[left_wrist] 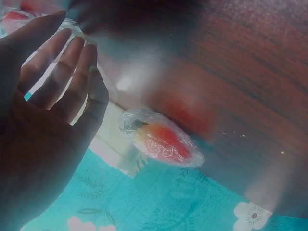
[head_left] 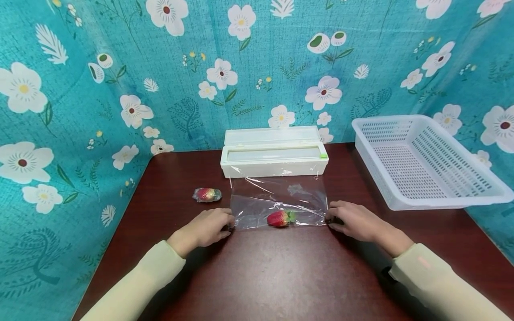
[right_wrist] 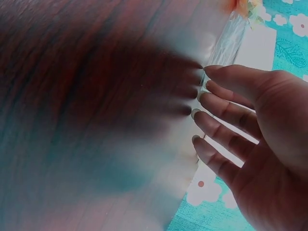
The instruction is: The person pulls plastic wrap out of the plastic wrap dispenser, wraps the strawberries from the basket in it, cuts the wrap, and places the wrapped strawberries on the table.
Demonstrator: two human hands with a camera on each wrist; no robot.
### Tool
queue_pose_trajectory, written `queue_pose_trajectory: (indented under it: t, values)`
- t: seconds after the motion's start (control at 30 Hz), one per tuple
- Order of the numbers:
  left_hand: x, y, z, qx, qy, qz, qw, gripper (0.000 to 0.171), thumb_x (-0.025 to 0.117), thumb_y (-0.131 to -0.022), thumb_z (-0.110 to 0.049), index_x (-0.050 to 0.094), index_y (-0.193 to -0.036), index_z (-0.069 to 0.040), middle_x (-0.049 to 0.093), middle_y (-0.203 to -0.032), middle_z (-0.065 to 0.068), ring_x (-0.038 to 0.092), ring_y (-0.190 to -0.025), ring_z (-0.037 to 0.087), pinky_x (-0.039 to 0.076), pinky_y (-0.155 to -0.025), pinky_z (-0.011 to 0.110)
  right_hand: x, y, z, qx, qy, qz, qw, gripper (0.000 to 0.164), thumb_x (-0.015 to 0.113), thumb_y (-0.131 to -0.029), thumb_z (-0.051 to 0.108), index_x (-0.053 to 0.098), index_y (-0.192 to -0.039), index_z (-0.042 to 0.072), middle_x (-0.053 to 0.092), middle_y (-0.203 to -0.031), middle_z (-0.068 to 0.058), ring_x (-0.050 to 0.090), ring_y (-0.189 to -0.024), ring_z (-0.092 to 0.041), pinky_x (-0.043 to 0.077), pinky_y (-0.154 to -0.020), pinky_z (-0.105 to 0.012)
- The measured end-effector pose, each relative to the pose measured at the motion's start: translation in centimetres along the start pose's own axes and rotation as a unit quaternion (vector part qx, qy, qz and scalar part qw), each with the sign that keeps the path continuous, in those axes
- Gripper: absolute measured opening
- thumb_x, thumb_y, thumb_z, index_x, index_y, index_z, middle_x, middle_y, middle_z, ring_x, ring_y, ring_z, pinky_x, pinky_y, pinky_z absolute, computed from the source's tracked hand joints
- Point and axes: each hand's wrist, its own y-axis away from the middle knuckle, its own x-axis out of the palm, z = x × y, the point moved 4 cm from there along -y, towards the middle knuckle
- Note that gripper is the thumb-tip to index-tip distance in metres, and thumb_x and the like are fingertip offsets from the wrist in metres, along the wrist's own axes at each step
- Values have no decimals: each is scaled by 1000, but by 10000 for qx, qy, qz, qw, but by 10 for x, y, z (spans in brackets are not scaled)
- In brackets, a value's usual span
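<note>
A sheet of clear cling film [head_left: 257,203] stretches forward from a white film dispenser box [head_left: 277,168]. By the film's front edge lies a red strawberry [head_left: 278,218], its green leaves to the right. My left hand [head_left: 210,226] is at the film's front left corner, fingertips touching its edge. In the left wrist view, that hand's fingers [left_wrist: 53,72] are relaxed and slightly apart. At the front right corner, my right hand [head_left: 355,220] touches the film; its long, loosely bent fingers [right_wrist: 231,108] show in the right wrist view, thumb tip right at the film's edge.
A red-and-yellow fruit wrapped in film [head_left: 206,194] lies left of the sheet, beyond my left hand. To the back right stands a white plastic basket [head_left: 445,205]. The dark wooden table [head_left: 273,276] meets a blue flowered cloth [head_left: 257,67] behind the dispenser.
</note>
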Motion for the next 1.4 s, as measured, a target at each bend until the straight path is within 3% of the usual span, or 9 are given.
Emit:
queue_pose_trajectory:
  t: [0.33,0.6,0.83,1.1,1.4]
  values:
    - [0,-2,-1,1,-2,-79,10000,6,80,-92,-8,76,-92,-13,65,-91,-1,64,-81,14,58,-70,34,-4,-1,4,-89,406,-8,9991,20,86,-85,12,72,-93,23,62,-88,8,60,-80,-7,53,-64,-32]
    - [1,-1,-1,22,39,-197,9998,7,78,-92,-7,77,-91,-14,65,-90,-3,65,-82,15,58,-70,34,-7,-3,6,-100,427,26,9990,20,86,-83,9,74,-94,21,62,-87,7,62,-79,-10,54,-64,-34]
    - [-1,2,1,149,257,-148,9994,11,75,-95,-6,71,-89,-13,61,-89,-5,60,-80,11,53,-67,30,-1,-3,3,-151,467,-176,9986,22,83,-87,7,68,-85,23,56,-83,12,56,-77,-6,50,-62,-29]
    - [-9,5,9,129,1002,-107,9948,8,69,-99,-4,66,-101,-12,61,-96,-4,57,-87,9,55,-82,31,-4,-1,-8,127,-491,68,9987,19,76,-93,7,72,-91,25,61,-89,16,61,-84,-3,54,-69,-30]
    - [-10,5,12,65,1355,-52,9907,4,63,-103,-6,60,-103,-9,57,-92,-4,53,-86,10,51,-82,30,-4,-4,-16,207,-997,288,9944,11,72,-97,9,71,-96,20,64,-93,14,60,-86,-1,54,-75,-30]
